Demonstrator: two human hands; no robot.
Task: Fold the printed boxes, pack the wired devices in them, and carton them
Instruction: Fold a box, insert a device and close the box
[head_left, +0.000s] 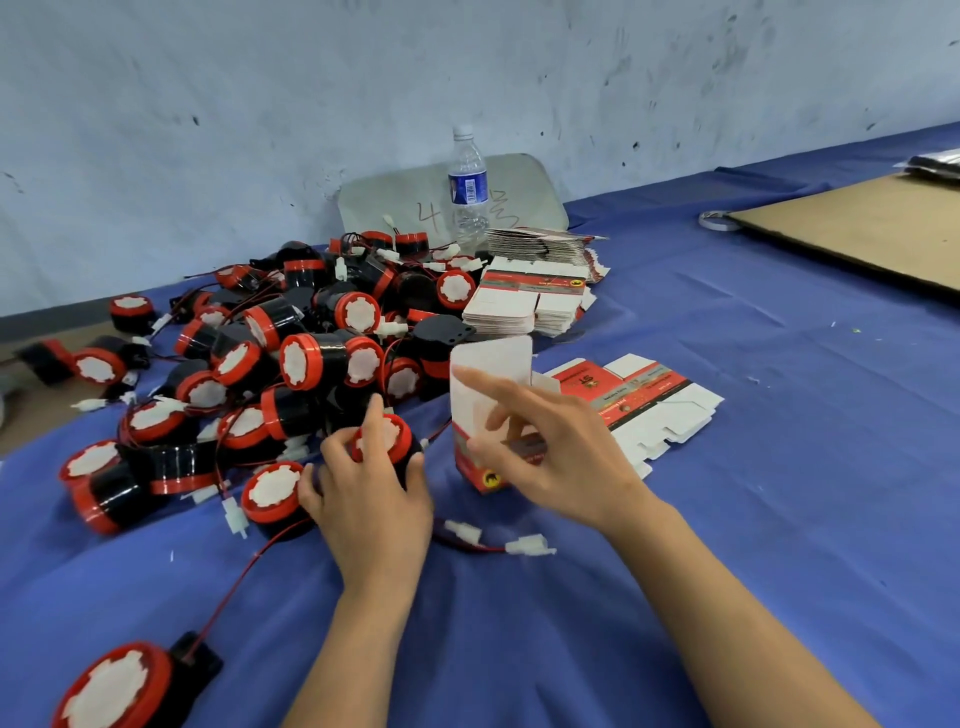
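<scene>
A heap of black wired devices (291, 364) with red rims and white centres lies at the left on the blue cloth. My left hand (369, 493) grips one device (384, 441) at the heap's near edge. My right hand (545, 452) holds an erected printed box (483, 410), red and white, standing upright with its top flap open; the index finger points out over the opening. One flat unfolded box (644, 400) lies just right of it. Stacks of flat boxes (530, 296) sit behind.
A water bottle (467, 192) stands at the wall before a grey board (395, 202). A brown cardboard sheet (852, 228) and tape roll (717, 221) lie far right. A lone device (114, 691) sits at the lower left, with loose white connectors (498, 540) near my wrists.
</scene>
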